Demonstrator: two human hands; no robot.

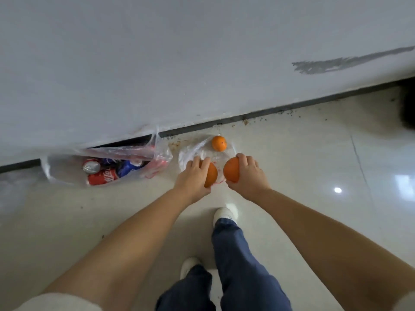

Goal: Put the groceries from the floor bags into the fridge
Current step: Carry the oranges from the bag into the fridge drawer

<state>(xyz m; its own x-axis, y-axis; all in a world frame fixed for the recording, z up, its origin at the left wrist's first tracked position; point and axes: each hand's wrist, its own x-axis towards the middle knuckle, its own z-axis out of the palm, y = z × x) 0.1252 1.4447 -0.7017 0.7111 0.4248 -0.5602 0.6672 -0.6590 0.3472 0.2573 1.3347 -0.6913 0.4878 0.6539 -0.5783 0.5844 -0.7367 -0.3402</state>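
My left hand (195, 173) grips an orange (211, 175) from above, just over a flat clear plastic bag (190, 153) on the floor. My right hand (246, 172) grips a second orange (231, 169) right beside it. A third orange (219, 143) lies loose on the far part of that bag, near the wall. To the left a second clear bag (157, 153) lies on its side with several drink cans in it, among them a red cola can (101, 177) and a blue can (129, 168).
A pale grey wall (179, 63) with a dark base strip runs across the far side. The floor (314, 164) is glossy light tile. My legs in blue trousers and white shoes (225, 215) stand below the hands. No fridge is in view.
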